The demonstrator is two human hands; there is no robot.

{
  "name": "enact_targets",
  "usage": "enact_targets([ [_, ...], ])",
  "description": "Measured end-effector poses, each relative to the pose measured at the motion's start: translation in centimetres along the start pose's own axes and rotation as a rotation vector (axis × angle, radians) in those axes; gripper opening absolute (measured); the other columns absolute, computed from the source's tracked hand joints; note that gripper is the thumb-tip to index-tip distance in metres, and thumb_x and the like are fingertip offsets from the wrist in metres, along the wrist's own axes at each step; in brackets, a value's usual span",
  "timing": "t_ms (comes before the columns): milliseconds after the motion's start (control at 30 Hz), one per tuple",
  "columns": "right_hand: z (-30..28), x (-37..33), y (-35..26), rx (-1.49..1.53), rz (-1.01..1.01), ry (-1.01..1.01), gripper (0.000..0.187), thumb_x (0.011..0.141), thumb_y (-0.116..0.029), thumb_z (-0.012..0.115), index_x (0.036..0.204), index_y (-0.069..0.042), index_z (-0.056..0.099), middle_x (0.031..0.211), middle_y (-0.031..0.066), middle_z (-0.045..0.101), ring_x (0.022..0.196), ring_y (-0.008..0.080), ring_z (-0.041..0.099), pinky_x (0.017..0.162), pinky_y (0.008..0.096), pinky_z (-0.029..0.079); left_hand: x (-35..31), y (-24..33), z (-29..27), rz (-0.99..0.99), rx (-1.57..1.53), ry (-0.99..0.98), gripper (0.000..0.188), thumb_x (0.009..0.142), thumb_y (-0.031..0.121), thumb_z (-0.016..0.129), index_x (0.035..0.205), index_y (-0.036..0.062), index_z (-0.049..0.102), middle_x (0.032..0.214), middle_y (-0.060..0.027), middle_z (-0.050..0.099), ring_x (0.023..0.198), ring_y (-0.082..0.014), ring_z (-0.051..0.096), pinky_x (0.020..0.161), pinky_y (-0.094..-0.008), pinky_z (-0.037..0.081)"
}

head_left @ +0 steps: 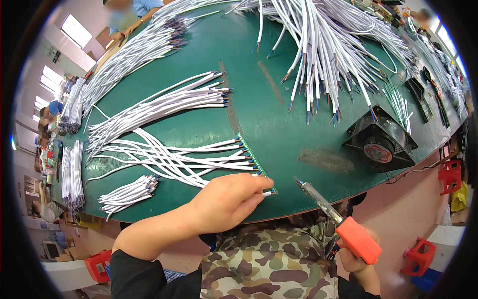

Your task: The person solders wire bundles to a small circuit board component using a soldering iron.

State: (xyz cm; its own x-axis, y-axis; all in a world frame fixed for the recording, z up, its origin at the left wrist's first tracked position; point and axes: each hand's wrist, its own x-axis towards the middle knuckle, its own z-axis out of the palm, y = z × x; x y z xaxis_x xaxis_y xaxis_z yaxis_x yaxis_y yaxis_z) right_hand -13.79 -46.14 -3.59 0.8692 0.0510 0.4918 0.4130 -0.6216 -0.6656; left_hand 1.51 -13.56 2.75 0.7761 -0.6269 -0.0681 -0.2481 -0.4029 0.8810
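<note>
My right hand [351,260] grips the red handle of a soldering iron [356,240]. The iron's metal tip points up and left, over the table's front edge and apart from the board. My left hand [229,200] is closed in a pinch at the near end of a narrow green circuit board strip [256,162]. A short white cable end shows just under its fingertips; the rest of that cable is hidden by the hand. Along the strip, several white cables [219,148] meet the board with blue and brown wire ends.
A loose row of white cables [164,102] lies behind the board. A short bundle [129,195] is at the left, and a large pile [318,45] covers the back. The black fan [381,147] stands at the right, near black-handled pliers [435,94]. Another person's arm [144,17] is far left.
</note>
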Motion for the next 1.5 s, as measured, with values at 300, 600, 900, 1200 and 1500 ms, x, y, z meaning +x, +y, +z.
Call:
enact_targets([
  [300,0.4,0.7,-0.7,0.163,0.039,-0.030,0.014,0.082,-0.019,0.070,0.082,-0.005,0.067,0.075,0.0080,0.066,0.061,0.0251,0.064,0.057,0.0346,0.050,-0.2,-2.5,2.2,0.546,0.571,0.218,0.031,0.075,-0.001,0.073,0.105,0.0048,0.070,0.091,-0.0056,0.061,0.076,-0.0232,0.054,0.064,-0.0355,0.045],
  [600,0.9,0.9,-0.8,0.147,0.022,-0.064,0.009,0.081,-0.015,0.069,0.082,-0.006,0.069,0.075,0.0078,0.065,0.061,0.0250,0.064,0.056,0.0343,0.051,-0.4,-2.9,2.7,0.514,0.653,0.260,0.030,0.073,0.001,0.072,0.104,0.0039,0.071,0.089,-0.0046,0.058,0.078,-0.0237,0.053,0.068,-0.0358,0.043],
  [900,0.7,2.2,-1.2,0.103,-0.023,-0.151,0.013,0.080,-0.013,0.069,0.087,-0.003,0.067,0.077,0.0107,0.064,0.060,0.0291,0.062,0.053,0.0365,0.048,-0.4,-2.9,2.6,0.500,0.648,0.216,0.034,0.075,0.001,0.071,0.109,0.0040,0.072,0.089,-0.0041,0.057,0.077,-0.0232,0.051,0.069,-0.0348,0.043],
  [1200,1.3,1.8,-0.7,0.140,-0.043,-0.129,0.015,0.073,-0.006,0.064,0.087,-0.001,0.064,0.073,0.0111,0.062,0.054,0.0292,0.056,0.050,0.0365,0.045,-0.4,-2.8,2.6,0.493,0.669,0.206,0.033,0.075,0.001,0.071,0.109,0.0031,0.071,0.088,-0.0044,0.054,0.076,-0.0230,0.049,0.068,-0.0348,0.042],
  [1500,1.5,1.4,-0.4,0.093,-0.042,-0.143,0.022,0.061,-0.003,0.059,0.082,-0.001,0.063,0.071,0.0088,0.056,0.051,0.0274,0.051,0.048,0.0355,0.042,-0.3,-2.6,2.5,0.485,0.671,0.192,0.035,0.074,0.002,0.071,0.109,0.0021,0.070,0.087,-0.0052,0.054,0.075,-0.0236,0.050,0.068,-0.0354,0.042],
])
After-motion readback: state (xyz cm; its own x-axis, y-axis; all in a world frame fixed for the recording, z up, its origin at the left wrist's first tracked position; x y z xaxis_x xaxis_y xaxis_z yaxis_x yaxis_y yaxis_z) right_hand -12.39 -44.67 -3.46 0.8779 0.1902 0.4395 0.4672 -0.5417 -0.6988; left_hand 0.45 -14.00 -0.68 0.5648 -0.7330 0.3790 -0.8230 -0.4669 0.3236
